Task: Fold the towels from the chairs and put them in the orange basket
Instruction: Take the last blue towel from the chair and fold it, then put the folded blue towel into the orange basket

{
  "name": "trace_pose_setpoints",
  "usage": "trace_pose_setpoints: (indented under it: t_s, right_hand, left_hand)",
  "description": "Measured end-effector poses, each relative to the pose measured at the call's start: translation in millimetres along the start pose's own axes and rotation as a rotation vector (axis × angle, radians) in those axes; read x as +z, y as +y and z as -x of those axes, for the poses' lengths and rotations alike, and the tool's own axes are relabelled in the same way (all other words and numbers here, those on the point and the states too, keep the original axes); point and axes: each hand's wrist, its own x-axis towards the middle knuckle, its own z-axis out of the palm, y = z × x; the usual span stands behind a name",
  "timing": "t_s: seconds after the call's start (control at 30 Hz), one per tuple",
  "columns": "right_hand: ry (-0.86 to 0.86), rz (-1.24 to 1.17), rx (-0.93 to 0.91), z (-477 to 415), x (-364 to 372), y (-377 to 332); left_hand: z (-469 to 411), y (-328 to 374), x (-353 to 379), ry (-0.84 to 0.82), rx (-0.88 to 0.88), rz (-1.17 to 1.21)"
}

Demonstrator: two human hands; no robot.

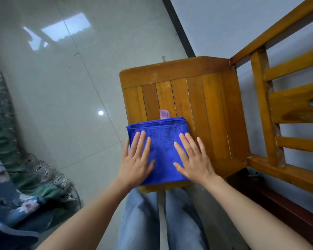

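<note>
A blue towel lies folded into a thick rectangle on the near left part of a wooden chair seat. A small pink label sticks out from its far edge. My left hand lies flat on the towel's left side, fingers straight, its thumb side hanging past the towel's edge. My right hand lies flat on the towel's right side, fingers spread, the outer fingers reaching onto the bare wood. No orange basket is in view.
The chair's slatted backrest stands at the right against a pale wall. Glossy light floor tiles spread to the left. A floral-patterned cloth covers furniture at the lower left. My legs in jeans stand against the seat's front edge.
</note>
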Motion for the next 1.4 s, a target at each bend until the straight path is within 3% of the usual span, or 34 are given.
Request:
trace_pose_setpoints:
  t_s: [0.13,0.3,0.47,0.6,0.9,1.17,1.4]
  right_hand:
    - [-0.036,0.026,-0.285,48.6,4.7,-1.4]
    - [-0.009,0.019,-0.220,44.9,13.8,-6.7]
    - [0.134,-0.052,-0.220,24.5,5.6,-2.7]
    - [0.172,-0.063,-0.233,9.9,-24.4,8.4]
    - [0.258,-0.040,-0.267,-37.0,-168.2,42.6]
    - [0.491,0.109,-0.440,-104.9,-330.7,53.7]
    - [0.776,0.231,-0.595,-175.5,-471.4,-1.9]
  left_hand:
    - [48.3,29.6,5.4,0.002,0.197,0.007]
    - [52.3,33.8,21.3,0.059,0.123,-0.025]
    - [28.7,23.9,11.5,0.138,0.222,-0.010]
    - [13.8,17.8,-16.9,0.107,0.223,0.054]
    - [-23.2,36.7,-172.6,0.150,0.140,0.037]
    - [-35.9,27.4,-333.7,0.450,0.110,-0.098]
    - [-14.7,-28.7,-471.3,0.776,0.051,-0.296]
